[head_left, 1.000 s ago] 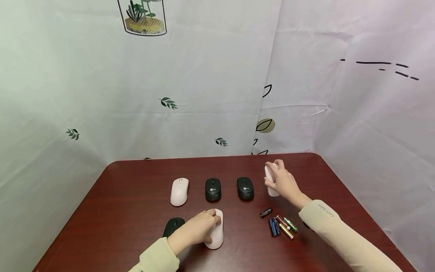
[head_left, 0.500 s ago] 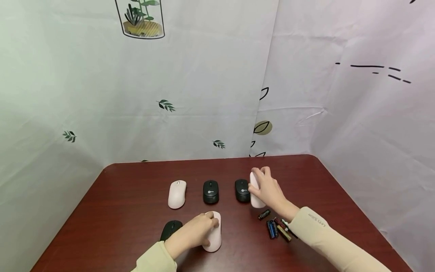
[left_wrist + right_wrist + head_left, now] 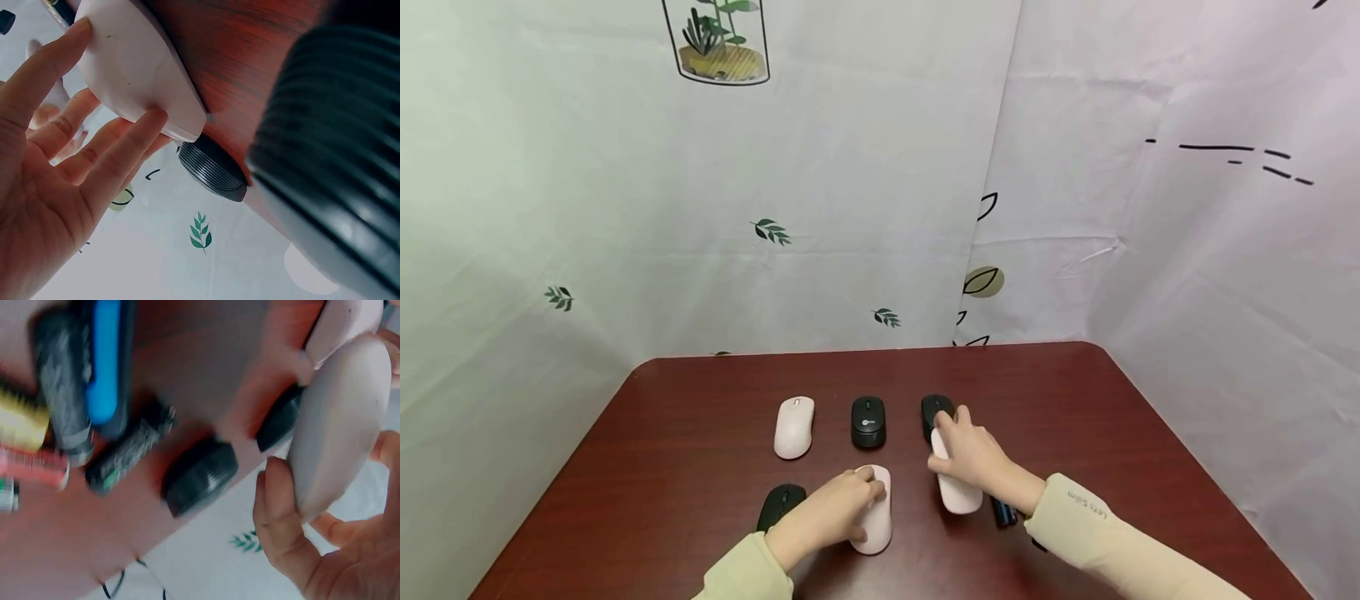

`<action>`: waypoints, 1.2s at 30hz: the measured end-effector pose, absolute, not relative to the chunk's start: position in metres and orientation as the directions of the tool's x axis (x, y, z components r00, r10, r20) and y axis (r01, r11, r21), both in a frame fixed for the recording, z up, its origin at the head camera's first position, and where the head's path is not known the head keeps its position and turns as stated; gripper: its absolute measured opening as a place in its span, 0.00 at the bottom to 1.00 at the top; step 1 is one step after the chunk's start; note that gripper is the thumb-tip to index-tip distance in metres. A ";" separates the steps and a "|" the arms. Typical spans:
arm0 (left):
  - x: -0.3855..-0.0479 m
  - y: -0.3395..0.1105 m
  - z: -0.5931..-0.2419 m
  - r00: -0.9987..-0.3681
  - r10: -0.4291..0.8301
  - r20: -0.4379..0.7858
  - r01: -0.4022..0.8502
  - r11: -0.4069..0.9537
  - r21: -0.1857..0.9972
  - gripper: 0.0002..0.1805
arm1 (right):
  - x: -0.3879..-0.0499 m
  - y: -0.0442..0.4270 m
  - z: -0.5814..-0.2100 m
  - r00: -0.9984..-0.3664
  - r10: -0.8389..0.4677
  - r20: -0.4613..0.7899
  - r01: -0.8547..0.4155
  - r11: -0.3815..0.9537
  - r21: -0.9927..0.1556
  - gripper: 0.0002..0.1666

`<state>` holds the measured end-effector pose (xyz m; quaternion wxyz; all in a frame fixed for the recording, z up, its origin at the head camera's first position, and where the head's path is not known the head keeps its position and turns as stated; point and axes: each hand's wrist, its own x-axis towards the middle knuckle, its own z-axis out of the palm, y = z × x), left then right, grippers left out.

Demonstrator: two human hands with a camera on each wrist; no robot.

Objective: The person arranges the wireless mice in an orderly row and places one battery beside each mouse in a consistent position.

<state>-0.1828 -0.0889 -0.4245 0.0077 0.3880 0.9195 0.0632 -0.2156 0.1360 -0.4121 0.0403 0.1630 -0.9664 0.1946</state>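
Note:
My left hand (image 3: 831,510) grips a pale pink computer mouse (image 3: 876,521) by its sides at the near middle of the table. In the left wrist view, fingertips press on that mouse's shell (image 3: 128,69). To the right, my right hand (image 3: 976,457) holds a second pale pink mouse (image 3: 959,493), tilted and seemingly off the table in the right wrist view. The hand and this mouse partly cover a black mouse (image 3: 935,407) behind them. Below the right wrist, blue batteries (image 3: 1003,513) show partly; the others are hidden in the head view.
A white mouse (image 3: 794,427) and a black mouse (image 3: 868,422) stand in the back row. Another black mouse (image 3: 780,505) lies left of my left hand. A loose black battery (image 3: 130,450) and a yellow battery (image 3: 22,422) lie near the right hand. Behind the table (image 3: 700,417) hangs a printed curtain.
My right hand has carried its pale pink mouse left and toward me, from the back right to beside the left hand's mouse, covering most of the batteries. The left hand keeps its place.

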 end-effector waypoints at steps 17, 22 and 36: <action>-0.180 -0.091 -0.427 -0.708 0.706 0.022 0.700 0.698 0.150 0.23 | -0.207 0.128 -0.435 -0.947 -0.321 0.027 -0.307 0.876 -0.373 0.27; -0.186 -0.093 -0.429 -0.713 0.701 0.012 0.690 0.700 0.184 0.22 | -0.209 0.127 -0.438 -0.955 -0.295 -0.013 -0.267 0.880 -0.393 0.27; -0.185 -0.093 -0.429 -0.733 0.680 0.010 0.668 0.718 0.194 0.23 | -0.210 0.126 -0.443 -0.955 -0.298 -0.013 -0.271 0.885 -0.379 0.31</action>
